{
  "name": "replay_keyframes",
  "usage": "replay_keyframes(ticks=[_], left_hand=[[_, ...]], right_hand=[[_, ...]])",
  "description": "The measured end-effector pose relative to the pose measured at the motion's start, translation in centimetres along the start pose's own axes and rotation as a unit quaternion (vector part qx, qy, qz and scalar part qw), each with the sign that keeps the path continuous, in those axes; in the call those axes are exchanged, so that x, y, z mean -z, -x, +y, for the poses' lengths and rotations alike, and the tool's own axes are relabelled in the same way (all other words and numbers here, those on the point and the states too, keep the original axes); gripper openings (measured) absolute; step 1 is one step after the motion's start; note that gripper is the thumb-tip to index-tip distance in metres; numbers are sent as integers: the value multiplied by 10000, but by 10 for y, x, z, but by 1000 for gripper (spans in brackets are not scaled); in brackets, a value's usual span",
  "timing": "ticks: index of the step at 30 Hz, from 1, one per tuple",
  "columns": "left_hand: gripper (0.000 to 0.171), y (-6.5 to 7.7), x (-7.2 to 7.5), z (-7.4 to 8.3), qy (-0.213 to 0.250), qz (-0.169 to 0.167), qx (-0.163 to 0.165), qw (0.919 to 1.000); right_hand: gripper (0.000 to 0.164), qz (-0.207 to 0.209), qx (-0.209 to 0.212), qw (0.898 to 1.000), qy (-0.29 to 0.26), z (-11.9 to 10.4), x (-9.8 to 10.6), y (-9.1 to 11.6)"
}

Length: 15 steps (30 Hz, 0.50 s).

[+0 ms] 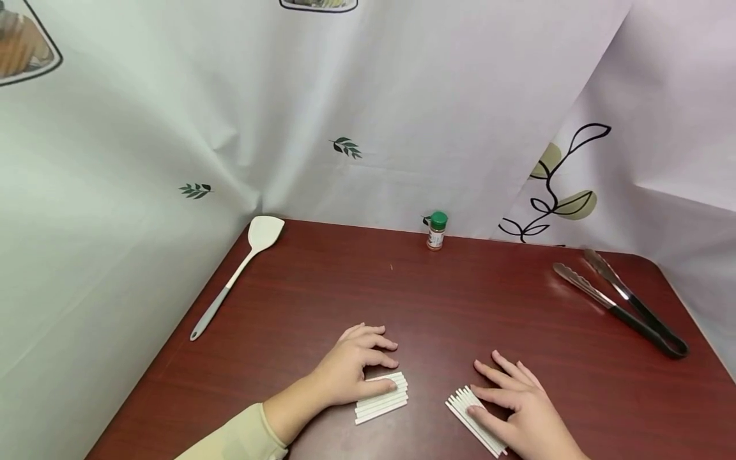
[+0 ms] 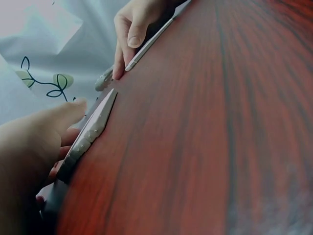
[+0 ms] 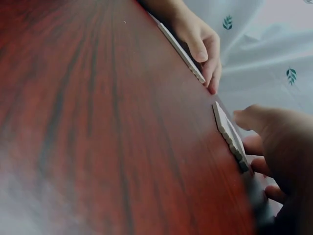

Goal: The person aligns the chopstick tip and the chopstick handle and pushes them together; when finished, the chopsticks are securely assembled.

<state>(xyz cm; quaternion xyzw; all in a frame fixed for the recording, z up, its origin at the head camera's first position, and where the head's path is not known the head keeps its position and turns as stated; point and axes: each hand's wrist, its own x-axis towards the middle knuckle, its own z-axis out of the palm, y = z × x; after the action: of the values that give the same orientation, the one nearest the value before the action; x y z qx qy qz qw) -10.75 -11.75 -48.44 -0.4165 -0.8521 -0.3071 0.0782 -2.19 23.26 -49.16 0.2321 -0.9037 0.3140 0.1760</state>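
Observation:
Two flat rows of thin white sticks lie on the table, one near each hand. My left hand (image 1: pixel 351 364) is spread over the far side of the left white sticks (image 1: pixel 382 406), thumb across their top and fingers stretched beyond them. In the left wrist view that thumb (image 2: pixel 68 115) hovers just above the row. My right hand (image 1: pixel 520 409) lies along the right side of the other white sticks (image 1: pixel 474 421). Its thumb overlaps the row in the head view, and its index fingertip is by the far end. In the right wrist view these sticks (image 3: pixel 229 132) slant beside the fingers.
A white spatula (image 1: pixel 230 281) with a grey handle lies along the table's left edge. At the back stands a small spice jar (image 1: pixel 436 231) with a green lid. Metal tongs (image 1: pixel 623 300) with black handles lie spread at the right. A printed white curtain (image 1: pixel 391 185) hangs behind the table.

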Motion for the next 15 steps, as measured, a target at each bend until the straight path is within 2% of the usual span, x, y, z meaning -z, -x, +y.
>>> replay_keyframes(ticks=[7, 11, 15], left_hand=[[19, -2, -3, 1, -50, 7, -142, 9999], [13, -2, -4, 2, 72, 55, -217, 9997], [13, -3, -5, 3, 440, 123, -154, 9988]], right_hand=[[38, 206, 366, 9991, 89, 3, 0, -1], [39, 243, 260, 9993, -147, 4, -1, -1], [37, 235, 48, 9992, -318, 4, -3, -1]])
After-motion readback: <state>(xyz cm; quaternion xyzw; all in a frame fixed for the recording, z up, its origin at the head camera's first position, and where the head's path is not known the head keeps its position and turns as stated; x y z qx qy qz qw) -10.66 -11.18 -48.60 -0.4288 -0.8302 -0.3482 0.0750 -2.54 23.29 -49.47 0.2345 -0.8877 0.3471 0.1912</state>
